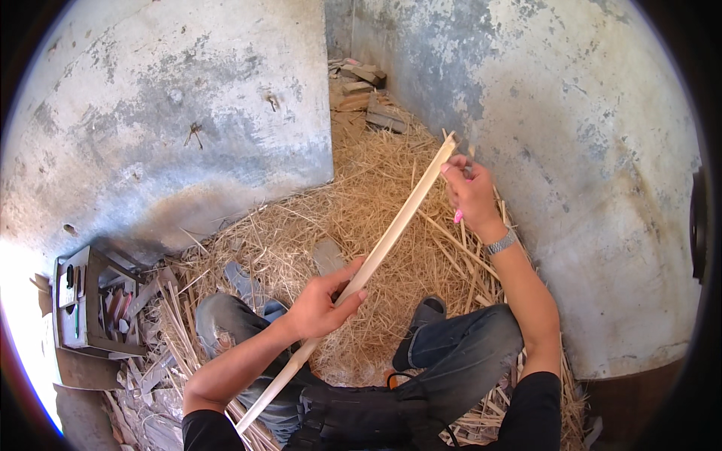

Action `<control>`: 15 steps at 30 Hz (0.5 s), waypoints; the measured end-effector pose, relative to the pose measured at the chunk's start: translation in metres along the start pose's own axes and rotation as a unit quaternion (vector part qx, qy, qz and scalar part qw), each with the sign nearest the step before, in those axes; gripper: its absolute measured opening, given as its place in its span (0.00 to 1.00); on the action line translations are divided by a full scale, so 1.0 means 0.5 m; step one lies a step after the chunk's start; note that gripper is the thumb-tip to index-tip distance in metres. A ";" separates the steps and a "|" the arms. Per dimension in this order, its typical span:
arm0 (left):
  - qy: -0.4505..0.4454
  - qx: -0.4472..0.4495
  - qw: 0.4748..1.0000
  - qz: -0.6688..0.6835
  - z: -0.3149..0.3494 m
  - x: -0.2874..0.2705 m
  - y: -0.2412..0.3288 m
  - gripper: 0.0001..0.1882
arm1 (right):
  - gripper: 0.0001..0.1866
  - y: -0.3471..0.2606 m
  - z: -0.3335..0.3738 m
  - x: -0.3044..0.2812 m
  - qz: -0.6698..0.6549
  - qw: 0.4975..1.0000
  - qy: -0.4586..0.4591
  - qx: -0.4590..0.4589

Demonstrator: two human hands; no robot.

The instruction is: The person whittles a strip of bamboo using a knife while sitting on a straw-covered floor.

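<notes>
A long, pale strip of split bamboo (398,227) slants from the lower left up to the far right. Around its middle, the fingers and thumb of my left hand (325,302) are closed. My right hand (472,197) is curled beside the strip's far end, thumb side close against its edge. Bits of pink (458,216) show at my right fingers; whatever they belong to is mostly hidden in the hand. A metal-banded watch (502,241) sits on my right wrist.
Straw-like shavings (376,177) cover the floor between my legs. Worn walls stand left (188,113) and right (594,173). Wood blocks (386,116) lie at the back. To my left is a small wooden box stand (94,301) with tools. Loose strips (481,270) lie along the right wall.
</notes>
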State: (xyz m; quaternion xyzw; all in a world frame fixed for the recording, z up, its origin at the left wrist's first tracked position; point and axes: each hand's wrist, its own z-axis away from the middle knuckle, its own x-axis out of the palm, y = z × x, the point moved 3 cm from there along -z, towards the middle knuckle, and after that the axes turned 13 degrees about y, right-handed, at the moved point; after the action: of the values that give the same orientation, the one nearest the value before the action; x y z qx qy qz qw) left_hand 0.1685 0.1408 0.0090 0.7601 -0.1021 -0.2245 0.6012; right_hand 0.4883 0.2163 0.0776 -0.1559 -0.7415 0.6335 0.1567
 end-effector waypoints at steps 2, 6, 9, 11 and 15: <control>-0.011 -0.061 0.998 0.023 -0.010 -0.001 0.025 0.30 | 0.13 -0.004 0.026 0.027 0.093 0.988 -0.047 -0.112; 0.004 -0.089 0.992 0.093 -0.021 0.001 0.022 0.27 | 0.24 0.000 0.080 0.074 0.213 0.934 -0.088 -0.272; 0.027 -0.093 0.989 0.112 -0.029 -0.013 0.032 0.23 | 0.27 -0.010 0.135 0.118 0.270 0.914 -0.168 -0.253; 0.045 -0.092 0.988 0.118 -0.034 -0.022 0.037 0.20 | 0.28 0.002 0.185 0.155 0.305 0.891 -0.182 -0.283; 0.113 -0.075 0.981 0.138 -0.042 -0.017 0.028 0.16 | 0.29 0.000 0.274 0.207 0.370 0.827 -0.264 -0.330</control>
State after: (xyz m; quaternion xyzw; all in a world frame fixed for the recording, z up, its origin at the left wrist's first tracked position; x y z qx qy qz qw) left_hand 0.1722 0.1589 0.0280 0.7122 -0.1204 -0.0585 0.6891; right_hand 0.3359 0.1387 0.0607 -0.2883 -0.8063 0.3780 -0.3518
